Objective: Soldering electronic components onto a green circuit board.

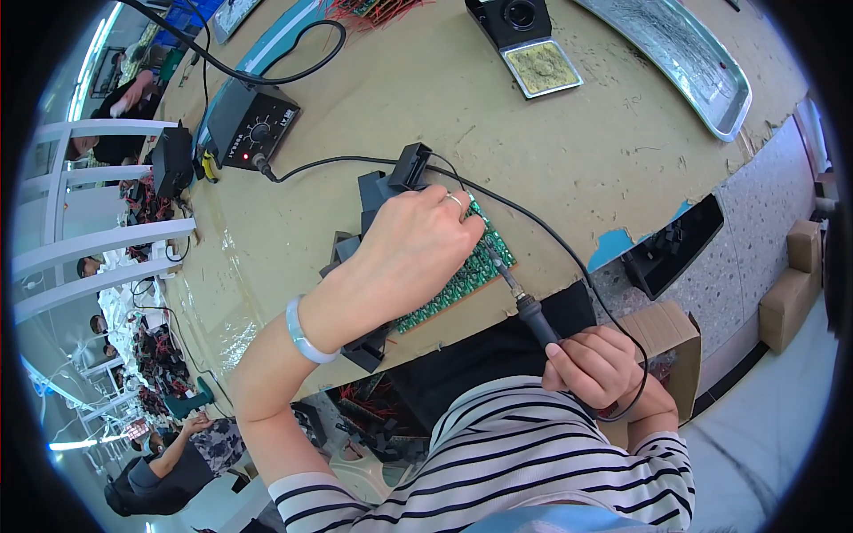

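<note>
My right hand (595,366) grips the dark handle of a soldering iron (538,323). Its metal tip points up and left, over the green circuit board panel (458,286) near the table's front edge; whether it touches is too small to tell. Across the panel reaches my left hand (425,235), fingers pinched together at the board's far part; what they hold is hidden. Just beyond that hand stands a black plastic housing (410,167), with a thin black wire running from it toward my fingers. More black housings (371,191) line the board's left side, partly under my forearm.
A soldering station (253,129) with a lit red light sits far left; its cable (551,233) loops around to the iron. At the back are a sponge holder (542,69), red wires (373,11) and a metal tray (711,93). A cardboard box (682,342) stands at right. Other people work at left.
</note>
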Demonstrator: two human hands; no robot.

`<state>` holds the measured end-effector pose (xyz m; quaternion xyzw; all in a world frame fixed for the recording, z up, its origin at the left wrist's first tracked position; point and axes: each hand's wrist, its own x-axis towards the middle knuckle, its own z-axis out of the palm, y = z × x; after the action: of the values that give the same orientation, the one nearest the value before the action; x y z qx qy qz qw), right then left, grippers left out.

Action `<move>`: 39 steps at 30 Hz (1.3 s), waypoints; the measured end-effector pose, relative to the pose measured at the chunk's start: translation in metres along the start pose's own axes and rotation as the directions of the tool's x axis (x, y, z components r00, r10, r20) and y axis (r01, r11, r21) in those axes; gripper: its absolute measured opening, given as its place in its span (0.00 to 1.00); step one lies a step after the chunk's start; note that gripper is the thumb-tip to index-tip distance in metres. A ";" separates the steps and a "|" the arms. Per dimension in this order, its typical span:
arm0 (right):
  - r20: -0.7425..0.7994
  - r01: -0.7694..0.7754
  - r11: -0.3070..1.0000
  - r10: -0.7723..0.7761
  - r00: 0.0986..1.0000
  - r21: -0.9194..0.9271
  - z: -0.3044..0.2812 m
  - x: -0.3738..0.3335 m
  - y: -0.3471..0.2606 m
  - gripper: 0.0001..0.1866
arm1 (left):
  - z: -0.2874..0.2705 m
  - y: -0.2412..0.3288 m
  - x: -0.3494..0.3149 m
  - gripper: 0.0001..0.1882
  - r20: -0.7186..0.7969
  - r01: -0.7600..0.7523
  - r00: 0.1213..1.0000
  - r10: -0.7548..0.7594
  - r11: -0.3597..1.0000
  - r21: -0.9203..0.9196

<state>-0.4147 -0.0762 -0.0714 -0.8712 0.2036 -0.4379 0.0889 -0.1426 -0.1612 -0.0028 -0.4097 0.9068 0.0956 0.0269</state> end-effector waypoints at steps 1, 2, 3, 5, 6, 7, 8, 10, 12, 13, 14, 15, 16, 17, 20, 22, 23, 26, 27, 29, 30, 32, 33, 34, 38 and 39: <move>-0.002 -0.023 0.999 0.023 1.000 0.034 -0.002 -0.001 0.000 0.08 | 0.000 0.000 0.000 0.07 0.000 0.000 1.000 0.000 1.000 0.001; -0.002 -0.045 0.997 0.046 0.999 0.067 -0.006 -0.002 0.000 0.08 | 0.000 0.000 0.001 0.07 -0.002 -0.002 1.000 0.002 1.000 -0.001; -0.003 -0.045 0.997 0.045 0.999 0.067 -0.010 -0.004 -0.001 0.08 | 0.000 0.000 0.001 0.07 -0.004 -0.005 1.000 0.005 1.000 -0.002; -0.008 -0.119 0.989 0.120 0.993 0.092 -0.020 -0.005 -0.004 0.09 | 0.000 0.000 0.001 0.07 0.003 -0.006 1.000 0.006 1.000 -0.002; -0.003 -0.152 0.984 0.153 0.988 0.093 -0.023 -0.004 -0.005 0.10 | -0.001 0.000 0.001 0.07 0.011 -0.007 1.000 0.007 1.000 -0.002; -0.005 -0.153 0.984 0.154 0.988 0.091 -0.025 -0.003 -0.005 0.10 | -0.001 0.000 0.001 0.07 0.010 -0.009 1.000 0.009 1.000 0.000; -0.005 -0.183 0.980 0.184 0.983 0.075 -0.027 -0.004 -0.005 0.10 | -0.001 0.001 0.001 0.07 0.009 -0.008 1.000 0.008 1.000 -0.002; -0.016 -0.219 0.974 0.220 0.975 0.060 -0.027 -0.007 -0.005 0.09 | -0.001 0.001 0.002 0.07 0.009 -0.008 1.000 0.008 1.000 -0.002; -0.022 -0.224 0.973 0.226 0.974 0.064 -0.026 -0.009 -0.006 0.09 | -0.001 0.001 0.001 0.07 0.030 -0.005 1.000 0.005 1.000 0.012; -0.025 -0.232 0.971 0.234 0.972 0.062 -0.027 -0.009 -0.006 0.09 | -0.001 0.001 0.002 0.07 0.029 -0.010 1.000 0.010 1.000 0.011; -0.026 -0.234 0.970 0.236 0.971 0.058 -0.028 -0.010 -0.007 0.09 | -0.001 0.001 0.002 0.07 0.017 -0.015 1.000 0.015 1.000 0.008; -0.032 -0.235 0.970 0.237 0.971 0.058 -0.028 -0.010 -0.007 0.09 | -0.002 0.001 0.003 0.07 0.004 -0.019 1.000 0.019 1.000 0.005; -0.040 -0.234 0.970 0.237 0.971 0.061 -0.028 -0.011 -0.008 0.09 | -0.002 0.001 0.003 0.07 0.006 -0.021 1.000 0.021 1.000 0.006; -0.043 -0.235 0.970 0.238 0.970 0.061 -0.027 -0.011 -0.008 0.09 | -0.004 0.002 0.002 0.07 0.025 -0.011 1.000 0.011 1.000 0.007; -0.053 -0.230 0.971 0.233 0.971 0.057 -0.028 -0.012 -0.007 0.09 | -0.005 0.002 0.000 0.07 0.022 0.002 1.000 -0.002 1.000 -0.007; -0.051 -0.232 0.970 0.235 0.971 0.066 -0.030 -0.013 -0.007 0.09 | -0.007 0.002 -0.003 0.08 -0.001 0.003 1.000 -0.003 1.000 -0.023; -0.054 -0.234 0.970 0.237 0.970 0.064 -0.031 -0.013 -0.008 0.09 | -0.011 0.003 -0.005 0.07 -0.009 0.014 1.000 -0.015 0.997 -0.075; -0.032 -0.244 0.964 0.248 0.968 0.103 -0.034 -0.012 -0.010 0.10 | -0.008 -0.003 -0.017 0.08 -0.061 -0.021 0.998 0.014 0.993 -0.118; -0.020 -0.244 0.963 0.248 0.969 0.111 -0.034 -0.012 -0.012 0.10 | -0.007 -0.005 -0.020 0.10 -0.105 -0.067 0.993 0.055 0.992 -0.107; -0.010 -0.243 0.963 0.246 0.969 0.118 -0.034 -0.013 -0.012 0.10 | -0.006 -0.001 -0.021 0.12 -0.118 -0.067 0.992 0.055 0.993 -0.102; -0.002 -0.242 0.963 0.244 0.970 0.120 -0.034 -0.014 -0.013 0.10 | -0.006 0.000 -0.021 0.13 -0.131 -0.067 0.990 0.054 0.993 -0.097; 0.006 -0.242 0.963 0.243 0.970 0.120 -0.033 -0.015 -0.013 0.10 | -0.007 0.004 -0.019 0.13 -0.161 -0.077 0.985 0.066 0.995 -0.061; -0.001 -0.242 0.962 0.244 0.970 0.124 -0.032 -0.017 -0.013 0.10 | -0.008 0.006 -0.017 0.13 -0.190 -0.086 0.979 0.079 0.996 -0.025; -0.006 -0.243 0.961 0.246 0.969 0.129 -0.032 -0.018 -0.014 0.10 | -0.010 0.010 -0.015 0.13 -0.190 -0.085 0.979 0.079 0.996 -0.026; -0.001 -0.247 0.960 0.249 0.969 0.133 -0.034 -0.017 -0.014 0.10 | -0.002 0.019 -0.013 0.16 -0.254 -0.153 0.959 0.123 0.983 -0.104; -0.003 -0.250 0.959 0.253 0.967 0.135 -0.033 -0.017 -0.015 0.10 | 0.007 0.019 -0.014 0.11 -0.254 -0.190 0.954 0.156 0.975 -0.116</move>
<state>-0.4466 -0.0546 -0.0590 -0.8258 0.2838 -0.4445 0.2000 -0.1479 -0.1371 -0.0046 -0.3381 0.9267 0.1095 -0.1217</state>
